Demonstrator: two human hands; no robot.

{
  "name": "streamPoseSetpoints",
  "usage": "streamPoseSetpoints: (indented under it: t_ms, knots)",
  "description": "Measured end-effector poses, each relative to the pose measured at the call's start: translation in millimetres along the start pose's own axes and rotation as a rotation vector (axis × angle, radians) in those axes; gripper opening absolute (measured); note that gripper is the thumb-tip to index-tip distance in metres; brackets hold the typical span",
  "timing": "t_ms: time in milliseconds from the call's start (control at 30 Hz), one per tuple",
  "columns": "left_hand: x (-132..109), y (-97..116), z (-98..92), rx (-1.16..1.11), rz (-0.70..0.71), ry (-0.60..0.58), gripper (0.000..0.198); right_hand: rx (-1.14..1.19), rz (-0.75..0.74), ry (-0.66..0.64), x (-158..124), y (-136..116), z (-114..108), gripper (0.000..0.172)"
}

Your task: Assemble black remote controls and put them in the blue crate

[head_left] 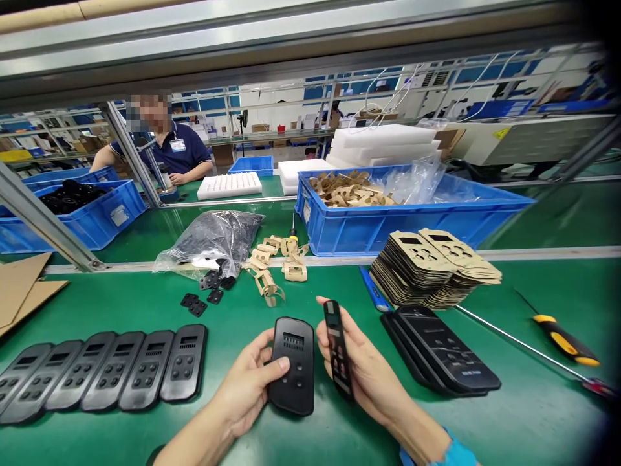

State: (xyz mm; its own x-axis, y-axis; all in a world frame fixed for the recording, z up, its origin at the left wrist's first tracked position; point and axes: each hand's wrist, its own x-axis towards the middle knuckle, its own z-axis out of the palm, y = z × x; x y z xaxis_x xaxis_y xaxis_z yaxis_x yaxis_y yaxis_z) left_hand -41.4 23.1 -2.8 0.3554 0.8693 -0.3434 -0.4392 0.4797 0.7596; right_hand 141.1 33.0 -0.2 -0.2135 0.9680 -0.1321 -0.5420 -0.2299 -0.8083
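Observation:
My left hand (247, 385) grips a black plastic remote-control shell (292, 366), thumb across its face, just above the green table. My right hand (361, 362) holds a thin black keypad overlay sheet (338, 347) edge-on, right beside the shell. A small stack of black overlay sheets (444, 353) lies to the right of my right hand. A row of several finished black shells (101, 374) lies flat at the left.
Behind are a fanned pile of tan-backed sheets (436, 265), peeled tan backing scraps (276, 265), a bag of black rubber pads (213, 243) and a blue crate (388, 217). A yellow-handled screwdriver (565, 340) lies at right. A person in a dark shirt (169, 152) works across the conveyor.

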Motion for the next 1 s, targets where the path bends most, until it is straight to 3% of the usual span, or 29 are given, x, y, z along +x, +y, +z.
streamPoseSetpoints:
  t_ms: [267,1000]
  knots:
    - [-0.2,-2.5,7.2,-0.17,-0.018,-0.005,0.043,-0.373,-0.156,0.018,-0.2,16.9,-0.2,0.044]
    - [0.4,-10.0,10.0,-0.22,0.017,0.048,0.031,-0.38,-0.103,-0.007,-1.2,21.5,2.2,0.04]
